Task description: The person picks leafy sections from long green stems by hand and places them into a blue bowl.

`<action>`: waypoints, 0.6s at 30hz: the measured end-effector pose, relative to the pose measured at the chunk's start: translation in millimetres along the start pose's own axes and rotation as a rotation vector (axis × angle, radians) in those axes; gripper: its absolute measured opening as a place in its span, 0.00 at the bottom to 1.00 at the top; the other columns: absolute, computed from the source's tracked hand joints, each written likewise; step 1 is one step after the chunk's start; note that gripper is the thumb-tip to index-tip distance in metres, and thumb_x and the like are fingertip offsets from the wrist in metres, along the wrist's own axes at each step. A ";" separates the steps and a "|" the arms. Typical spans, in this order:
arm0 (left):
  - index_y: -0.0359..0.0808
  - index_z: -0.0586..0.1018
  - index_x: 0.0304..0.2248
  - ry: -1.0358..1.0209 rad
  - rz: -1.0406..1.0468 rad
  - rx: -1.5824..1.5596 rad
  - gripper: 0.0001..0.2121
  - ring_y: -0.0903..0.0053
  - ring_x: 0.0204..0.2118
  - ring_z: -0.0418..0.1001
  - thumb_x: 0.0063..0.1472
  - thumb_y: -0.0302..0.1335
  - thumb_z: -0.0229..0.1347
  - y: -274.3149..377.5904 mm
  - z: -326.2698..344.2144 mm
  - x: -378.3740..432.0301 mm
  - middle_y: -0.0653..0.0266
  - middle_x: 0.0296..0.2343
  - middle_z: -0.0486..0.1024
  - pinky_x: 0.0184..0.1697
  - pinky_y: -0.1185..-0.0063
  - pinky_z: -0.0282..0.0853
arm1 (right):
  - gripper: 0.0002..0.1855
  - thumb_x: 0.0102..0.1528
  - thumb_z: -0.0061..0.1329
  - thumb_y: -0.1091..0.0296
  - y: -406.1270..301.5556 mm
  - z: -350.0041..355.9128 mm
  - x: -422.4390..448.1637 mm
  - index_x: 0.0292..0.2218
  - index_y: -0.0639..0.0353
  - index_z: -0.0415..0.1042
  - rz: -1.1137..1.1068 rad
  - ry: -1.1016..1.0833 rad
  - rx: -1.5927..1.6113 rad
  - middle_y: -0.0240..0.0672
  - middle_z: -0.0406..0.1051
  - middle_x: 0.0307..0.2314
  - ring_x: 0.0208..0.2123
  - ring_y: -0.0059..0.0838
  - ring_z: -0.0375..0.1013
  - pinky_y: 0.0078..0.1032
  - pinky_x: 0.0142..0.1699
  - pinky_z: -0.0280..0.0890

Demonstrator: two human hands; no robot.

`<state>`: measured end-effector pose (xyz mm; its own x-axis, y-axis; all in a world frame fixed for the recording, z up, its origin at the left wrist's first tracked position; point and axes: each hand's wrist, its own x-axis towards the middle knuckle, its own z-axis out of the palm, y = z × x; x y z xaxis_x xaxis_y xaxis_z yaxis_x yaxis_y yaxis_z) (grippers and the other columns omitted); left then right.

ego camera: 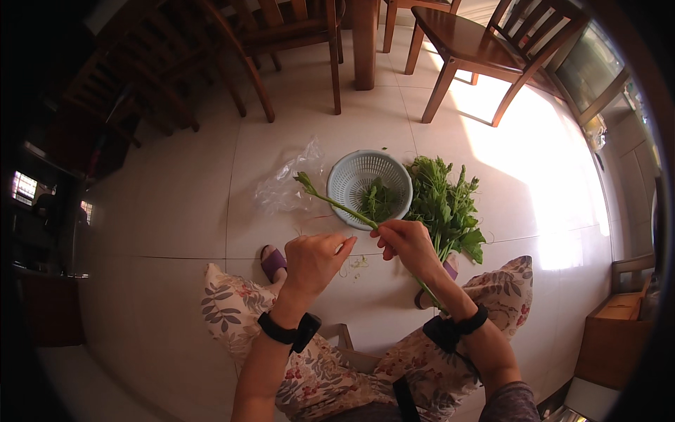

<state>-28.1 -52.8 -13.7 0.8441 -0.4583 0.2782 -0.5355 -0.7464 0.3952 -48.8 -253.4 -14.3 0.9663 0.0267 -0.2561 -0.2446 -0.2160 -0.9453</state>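
Note:
My right hand [406, 243] pinches a long green vine stem [345, 209] near its middle. The stem slants from a leafy tip at the upper left, across the rim of a colander, down under my right forearm. Close by on the left is my left hand [318, 259], its fingers curled and mostly hidden behind its back; whether it holds anything is not visible. The grey plastic colander [345, 171] stands on the floor beyond both hands, with some green leaves [378, 199] inside. Right beside it lies a heap of leafy green vines [445, 205].
A crumpled clear plastic bag [290, 182] lies left of the colander. Small green scraps [358, 262] dot the tiled floor between my feet, which wear purple slippers [273, 264]. Wooden chairs [469, 39] and a thick wooden table leg [365, 47] stand farther ahead.

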 end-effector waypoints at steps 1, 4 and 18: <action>0.40 0.76 0.31 -0.007 0.028 0.018 0.09 0.73 0.23 0.72 0.49 0.28 0.60 -0.6 -0.2 -0.7 0.67 0.22 0.69 0.23 0.77 0.65 | 0.12 0.57 0.41 0.69 -1.0 0.9 -0.3 0.31 0.67 0.75 0.001 -0.008 -0.010 0.29 0.69 0.17 0.18 0.14 0.68 0.15 0.25 0.64; 0.38 0.76 0.32 0.174 0.131 0.018 0.10 0.75 0.24 0.70 0.48 0.26 0.60 6.7 0.6 5.2 0.67 0.25 0.68 0.24 0.78 0.65 | 0.12 0.56 0.41 0.69 -1.5 2.0 -0.7 0.31 0.68 0.75 0.009 -0.033 -0.035 0.30 0.69 0.17 0.18 0.15 0.68 0.16 0.26 0.64; 0.33 0.74 0.30 0.195 0.220 -0.083 0.11 0.70 0.30 0.67 0.43 0.19 0.59 0.5 12.6 8.6 0.64 0.27 0.67 0.33 0.75 0.66 | 0.11 0.56 0.43 0.69 1.9 9.2 -4.4 0.32 0.68 0.75 0.026 -0.112 0.026 0.31 0.70 0.18 0.18 0.16 0.68 0.17 0.26 0.65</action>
<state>-20.7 -63.2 -22.1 0.6910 -0.4971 0.5249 -0.7119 -0.5938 0.3749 -54.2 -245.0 -16.8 0.9449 0.1307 -0.3000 -0.2727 -0.1923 -0.9427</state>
